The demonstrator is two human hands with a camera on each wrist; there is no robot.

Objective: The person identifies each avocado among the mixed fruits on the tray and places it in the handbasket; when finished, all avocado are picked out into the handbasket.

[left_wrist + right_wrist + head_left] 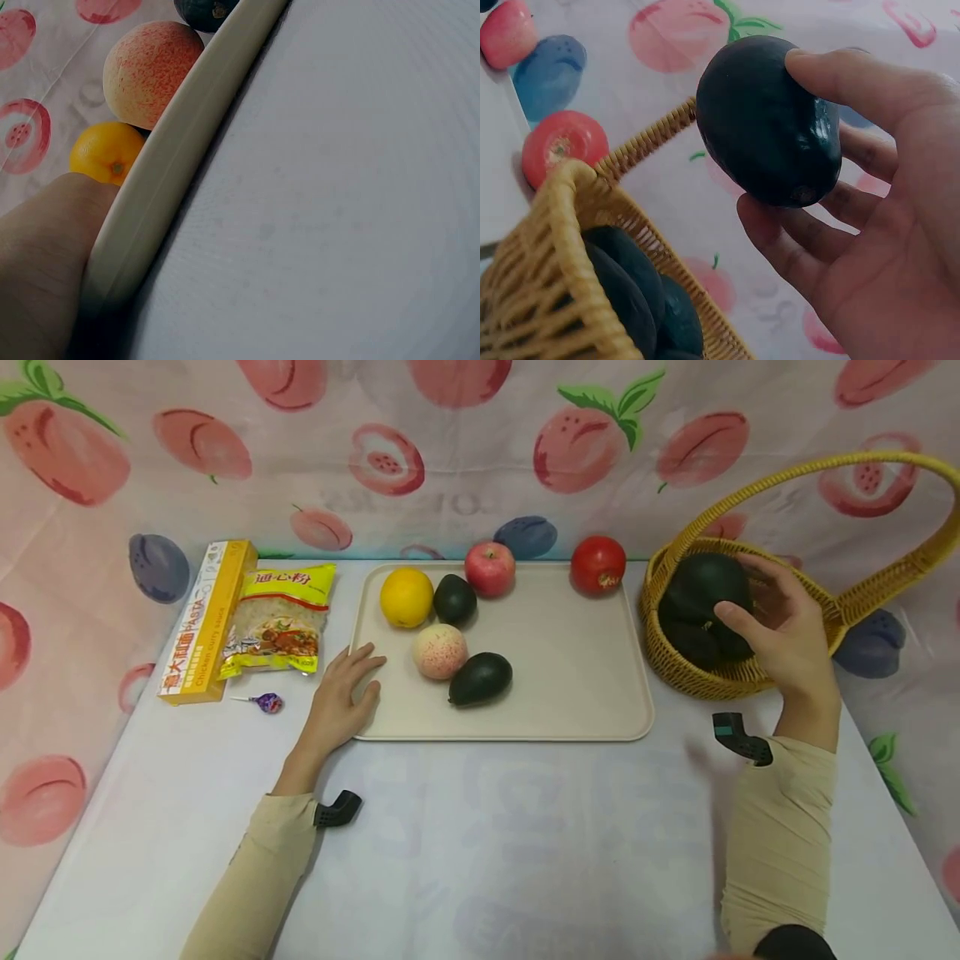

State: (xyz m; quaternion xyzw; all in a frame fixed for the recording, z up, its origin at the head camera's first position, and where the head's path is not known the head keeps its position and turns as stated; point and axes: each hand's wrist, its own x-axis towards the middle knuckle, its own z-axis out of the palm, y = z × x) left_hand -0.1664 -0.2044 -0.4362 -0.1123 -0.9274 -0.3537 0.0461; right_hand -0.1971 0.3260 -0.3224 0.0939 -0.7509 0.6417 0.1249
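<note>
My right grip [791,631] clasps a dark avocado [761,124] between thumb and fingers, over a yellow wicker basket [720,687] where other avocados [622,274] lie. My left grip [339,702], unclenched, rests at the left edge of a beige tray [566,668] carrying an orange [407,597], a peach [440,652] and an apple [490,570] on the tabletop [517,835].

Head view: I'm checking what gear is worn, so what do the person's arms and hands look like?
The left hand and right hand are bare, with no gloves or rings showing. The left sleeve and right sleeve are plain beige and creased. The left camera and right camera are black and bent, the right one with a small greenish patch. No cables show.
</note>
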